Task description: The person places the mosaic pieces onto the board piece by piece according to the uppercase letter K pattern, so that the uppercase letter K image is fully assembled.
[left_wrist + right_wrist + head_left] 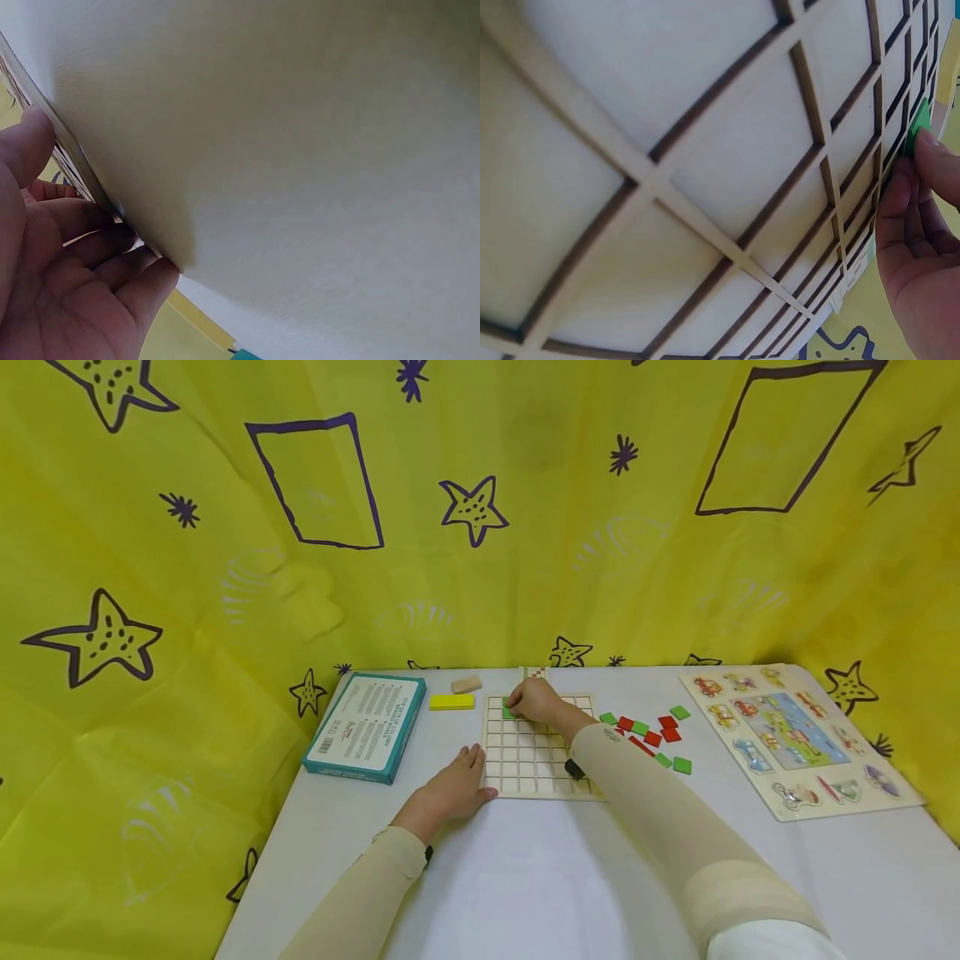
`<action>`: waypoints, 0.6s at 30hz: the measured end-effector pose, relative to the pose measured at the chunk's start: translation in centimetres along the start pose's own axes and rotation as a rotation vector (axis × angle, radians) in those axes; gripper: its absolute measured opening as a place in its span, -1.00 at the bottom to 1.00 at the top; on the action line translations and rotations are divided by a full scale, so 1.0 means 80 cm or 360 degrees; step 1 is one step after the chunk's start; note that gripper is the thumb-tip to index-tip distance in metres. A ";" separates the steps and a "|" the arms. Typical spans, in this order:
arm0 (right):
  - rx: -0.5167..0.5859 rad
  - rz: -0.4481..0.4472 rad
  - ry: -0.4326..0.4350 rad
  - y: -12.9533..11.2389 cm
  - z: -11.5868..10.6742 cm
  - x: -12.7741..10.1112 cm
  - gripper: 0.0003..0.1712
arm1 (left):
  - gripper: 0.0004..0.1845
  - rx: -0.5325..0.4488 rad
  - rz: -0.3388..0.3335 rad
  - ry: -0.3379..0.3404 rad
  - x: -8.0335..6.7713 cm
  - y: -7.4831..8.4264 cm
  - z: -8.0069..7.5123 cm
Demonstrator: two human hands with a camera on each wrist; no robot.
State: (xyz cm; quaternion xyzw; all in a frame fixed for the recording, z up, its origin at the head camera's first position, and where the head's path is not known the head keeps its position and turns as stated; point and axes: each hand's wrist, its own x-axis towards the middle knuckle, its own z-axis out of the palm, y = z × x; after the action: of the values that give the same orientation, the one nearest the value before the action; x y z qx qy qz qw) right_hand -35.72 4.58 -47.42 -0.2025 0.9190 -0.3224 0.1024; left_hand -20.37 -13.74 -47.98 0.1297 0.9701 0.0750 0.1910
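Pale wood forms the grid board [528, 760], which lies flat on the white worktop [525, 877] near its middle. The right hand [534, 700] reaches across the board to its far left corner, where the fingertips [930, 150] pinch a green tile [508, 712] at a cell of the grid; the right wrist view shows the tile's edge [918, 124] just above the fingers. The grip of this hand is closed on the tile. The left hand [452, 789] rests flat on the worktop against the board's near left edge, fingers straight and spread, touching the frame; the left wrist view confirms the relaxed fingers [97, 247] lying along the board's rim.

Loose tiles, red [667, 728] and green [682, 765], lie scattered on the worktop just right of the board, apart from it. A yellow block [452, 702] and a plain wooden block [466, 684] sit beyond the board's far left corner. A teal box [366, 725] lies flat to the left. A picture puzzle board [795, 735] with vehicle pieces lies at the right end. Yellow cloth with stars [480, 510] backs the scene.
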 end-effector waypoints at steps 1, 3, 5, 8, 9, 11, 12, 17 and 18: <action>-0.0008 0.0004 -0.0007 0.000 0.000 0.000 -0.85 | -0.10 0.0000 0.0005 0.0003 0.000 0.000 0.000; -0.0020 0.0003 -0.0013 -0.001 0.001 -0.001 -0.86 | -0.11 0.0006 0.0012 0.0001 0.000 -0.001 0.000; -0.0027 -0.0001 -0.0011 -0.002 0.001 -0.002 -0.86 | -0.11 0.0011 0.0012 0.0002 0.000 -0.001 -0.002; -0.0029 -0.0009 0.0001 -0.004 0.002 -0.003 -0.85 | -0.11 0.0011 0.0011 0.0002 0.000 -0.001 -0.003; -0.0030 -0.0011 0.0006 -0.004 0.002 -0.003 -0.84 | -0.11 0.0008 0.0009 -0.0001 -0.001 -0.001 -0.003; -0.0022 -0.0024 0.0009 -0.003 0.003 -0.004 -0.84 | -0.11 -0.0005 0.0015 0.0001 -0.001 -0.001 -0.002; -0.0018 -0.0031 0.0010 -0.002 0.003 -0.005 -0.83 | -0.11 -0.0009 0.0021 0.0005 0.000 -0.001 -0.001; 0.0032 -0.0064 0.0017 0.007 0.003 -0.009 -0.78 | -0.11 -0.0011 0.0028 0.0007 -0.001 -0.001 0.000; 0.0044 -0.0068 0.0019 0.008 0.001 -0.011 -0.77 | -0.11 -0.0008 0.0026 0.0006 -0.001 -0.001 0.000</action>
State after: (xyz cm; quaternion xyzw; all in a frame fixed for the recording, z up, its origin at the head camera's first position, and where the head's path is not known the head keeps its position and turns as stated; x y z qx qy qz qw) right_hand -35.11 5.35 -47.84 -0.2186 0.9105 -0.3384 0.0928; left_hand -20.30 -13.87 -47.96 0.1369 0.9691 0.0793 0.1890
